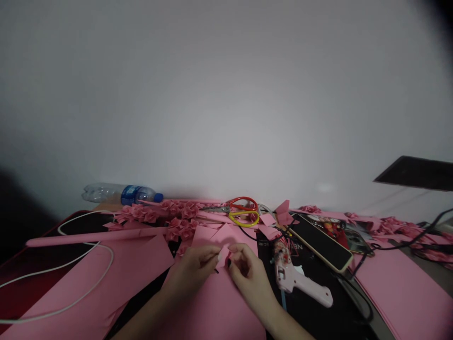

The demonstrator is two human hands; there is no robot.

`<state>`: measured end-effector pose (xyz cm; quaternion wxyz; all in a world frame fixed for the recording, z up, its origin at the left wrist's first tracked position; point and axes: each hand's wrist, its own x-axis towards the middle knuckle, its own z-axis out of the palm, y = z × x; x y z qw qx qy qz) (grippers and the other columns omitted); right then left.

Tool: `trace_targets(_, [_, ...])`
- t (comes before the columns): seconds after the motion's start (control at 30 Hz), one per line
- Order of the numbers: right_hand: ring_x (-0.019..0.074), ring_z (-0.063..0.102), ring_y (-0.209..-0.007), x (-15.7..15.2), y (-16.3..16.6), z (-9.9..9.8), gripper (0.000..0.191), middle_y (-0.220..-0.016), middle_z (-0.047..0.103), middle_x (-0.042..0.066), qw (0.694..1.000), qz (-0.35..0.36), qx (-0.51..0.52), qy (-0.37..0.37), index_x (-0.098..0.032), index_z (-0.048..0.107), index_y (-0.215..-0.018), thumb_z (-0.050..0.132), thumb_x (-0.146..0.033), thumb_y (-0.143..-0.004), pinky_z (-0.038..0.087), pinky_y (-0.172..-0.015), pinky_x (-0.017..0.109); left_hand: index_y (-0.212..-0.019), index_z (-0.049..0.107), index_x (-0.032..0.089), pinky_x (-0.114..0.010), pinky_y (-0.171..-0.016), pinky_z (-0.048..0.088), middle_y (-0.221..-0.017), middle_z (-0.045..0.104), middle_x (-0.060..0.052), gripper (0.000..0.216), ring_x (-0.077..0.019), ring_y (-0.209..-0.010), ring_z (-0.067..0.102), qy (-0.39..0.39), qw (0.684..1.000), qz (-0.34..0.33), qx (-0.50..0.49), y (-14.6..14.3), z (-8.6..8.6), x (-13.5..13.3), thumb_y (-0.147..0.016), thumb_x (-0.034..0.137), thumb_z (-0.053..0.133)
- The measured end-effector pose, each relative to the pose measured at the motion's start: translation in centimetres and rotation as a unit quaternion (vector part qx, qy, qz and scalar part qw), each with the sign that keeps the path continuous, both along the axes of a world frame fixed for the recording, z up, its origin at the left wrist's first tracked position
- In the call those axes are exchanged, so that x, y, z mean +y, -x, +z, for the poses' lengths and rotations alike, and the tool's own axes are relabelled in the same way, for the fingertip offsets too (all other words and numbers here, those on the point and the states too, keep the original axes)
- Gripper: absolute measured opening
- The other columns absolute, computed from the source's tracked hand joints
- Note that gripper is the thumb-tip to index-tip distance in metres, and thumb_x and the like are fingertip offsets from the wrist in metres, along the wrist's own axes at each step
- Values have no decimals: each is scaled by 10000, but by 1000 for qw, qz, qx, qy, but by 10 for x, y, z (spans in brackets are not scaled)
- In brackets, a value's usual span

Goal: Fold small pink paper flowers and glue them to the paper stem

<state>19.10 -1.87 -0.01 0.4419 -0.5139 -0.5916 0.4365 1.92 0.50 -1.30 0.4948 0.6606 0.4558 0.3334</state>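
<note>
A small piece of pink paper [222, 255] is pinched between my two hands, above a large sheet of pink paper [215, 307]. My left hand [200, 265] grips its left edge with thumb and fingers. On its right edge, the thumb and forefinger of my right hand [246, 269] are closed. A thin dark tip shows just under the paper by my left fingers; what it is I cannot make out. Behind my hands lie folded pink paper flowers [182, 227] and scissors [244, 211] with one red and one yellow handle loop.
To the right are a pink glue gun [300, 281], a phone [322, 241] and a stack of pink paper [406, 283]. On the left lie a rolled pink paper tube [95, 237], a white cable [81, 300] and a plastic bottle [122, 194] against the wall.
</note>
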Motion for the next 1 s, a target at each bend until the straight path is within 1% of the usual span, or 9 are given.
trace_targets(0.2, [156,501,-593,0,0,3,217,-673,508,-36,1000,2,10,-1,-166,594,-982,571,-229,-775,395,-587,259,-858,722,184,-248,-645,461,-703,657,-3,278,-180,-718,585,2,1000,1,-11,0,-2,1,-876,404,553])
trace_targets(0.47, [151,497,-590,0,1,1,208,-662,513,-39,1000,0,6,-2,-158,593,-965,566,-198,-762,392,-582,254,-850,724,188,-264,-671,501,-716,659,-5,284,-179,-730,589,18,1000,-5,-24,-1,2,2,-866,424,567])
trace_targets(0.63, [155,527,-588,1,1,1,209,-658,540,-38,1000,-8,15,-9,-177,603,-943,579,-177,-736,415,-586,254,-898,734,185,-276,-676,514,-715,663,-8,281,-183,-724,598,27,999,-8,-27,-2,4,2,-854,416,580])
trace_targets(0.87, [147,508,-583,2,1,0,176,-653,526,-40,1000,-4,5,-14,-182,608,-898,558,-165,-730,398,-570,244,-896,733,195,-254,-657,494,-713,664,-7,281,-182,-723,593,21,999,-10,-22,-2,6,1,-867,418,566])
trace_targets(1.0, [146,490,-567,2,0,1,199,-631,511,-46,1000,-11,-1,-7,-174,630,-925,571,-181,-736,379,-548,238,-829,719,190,-244,-636,465,-645,610,14,286,-168,-675,562,2,1000,-6,-7,-1,4,1,-874,424,561])
